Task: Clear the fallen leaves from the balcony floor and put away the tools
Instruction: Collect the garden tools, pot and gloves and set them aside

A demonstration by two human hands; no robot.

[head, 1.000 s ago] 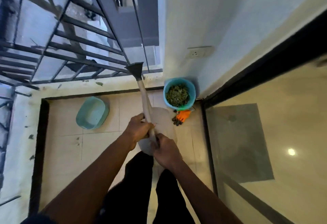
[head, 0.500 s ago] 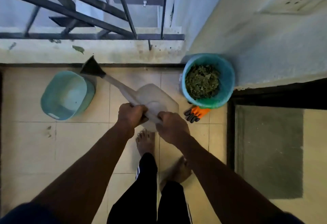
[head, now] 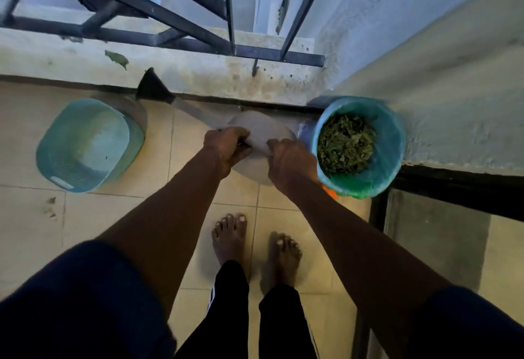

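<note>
Pale translucent plastic watering can with a black flared spout (head: 255, 132) is low over the tiled floor. The left hand (head: 226, 149) and right hand (head: 289, 163) are both clamped on its top. The round blue bucket (head: 394, 137) of dry green leaves (head: 346, 146) stands just beside the right hand, so a careless swing of the can could tip it and scatter them. A teal plastic basket (head: 85, 143) lies well out past the left hand.

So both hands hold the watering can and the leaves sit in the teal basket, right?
No: the head view shows the leaves in the blue bucket on the right, not the teal basket. The left hand and right hand do hold the watering can.
</note>
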